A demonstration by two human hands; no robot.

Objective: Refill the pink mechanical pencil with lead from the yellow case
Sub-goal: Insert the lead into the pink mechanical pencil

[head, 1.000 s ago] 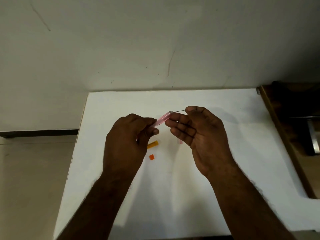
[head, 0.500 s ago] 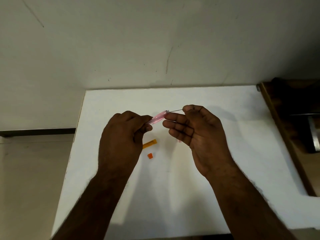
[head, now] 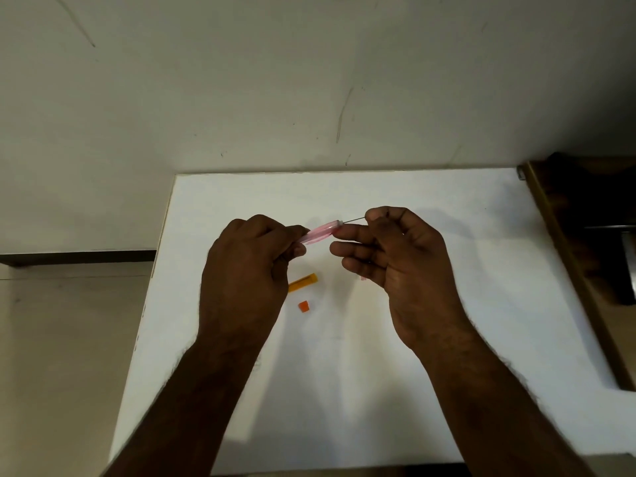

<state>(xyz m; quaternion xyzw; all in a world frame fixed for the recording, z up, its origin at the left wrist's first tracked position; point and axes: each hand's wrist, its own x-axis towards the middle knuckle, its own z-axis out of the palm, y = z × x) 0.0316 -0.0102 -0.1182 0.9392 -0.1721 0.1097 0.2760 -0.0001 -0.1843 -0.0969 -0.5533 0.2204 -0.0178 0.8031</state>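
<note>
My left hand grips the pink mechanical pencil, which points up and to the right above the white table. My right hand pinches a thin grey lead between thumb and forefinger, and the lead's left end meets the pencil's open end. The yellow lead case lies on the table below the pencil, partly hidden by my left hand. A small orange cap lies just below the case. A small pink piece peeks out behind my right fingers.
The table stands against a pale wall. A dark wooden piece of furniture borders the table's right edge. Tiled floor lies beyond the table's left edge.
Both hands have drifted slightly left and apart. More of the lead shows between the pencil's end and my right fingertips than one second ago.
</note>
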